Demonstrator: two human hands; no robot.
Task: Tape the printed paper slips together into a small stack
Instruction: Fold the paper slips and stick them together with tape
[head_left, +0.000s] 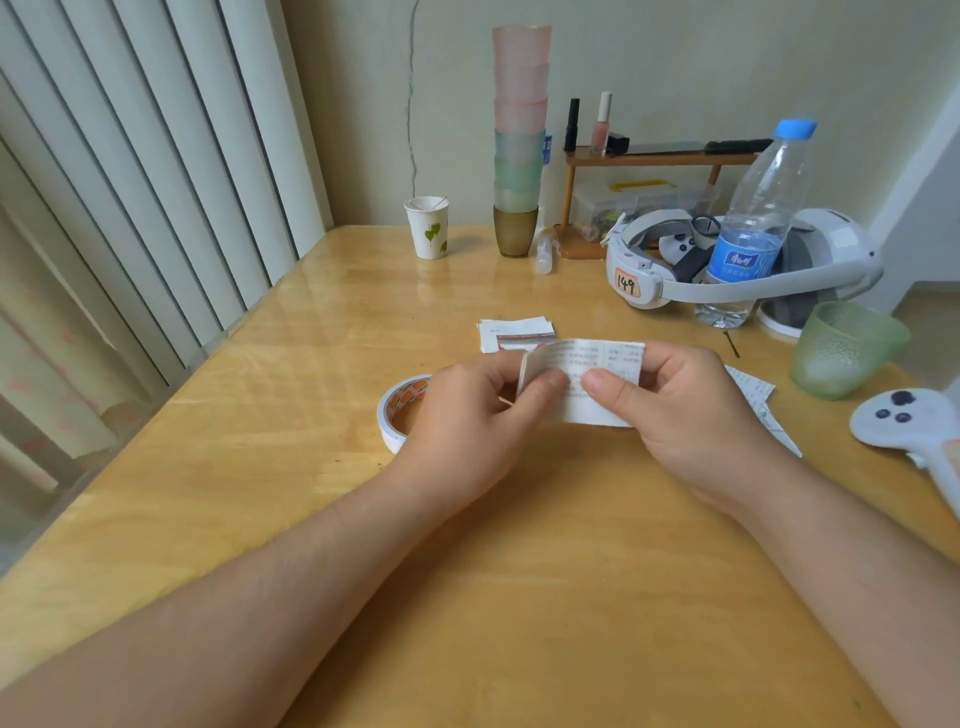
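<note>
Above wooden table (311, 467), both hands' fingers (597, 382) pinch paper slips (592, 364) between them.

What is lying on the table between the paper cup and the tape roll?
Nothing; in the head view only bare table lies between the paper cup and the tape roll.
</note>
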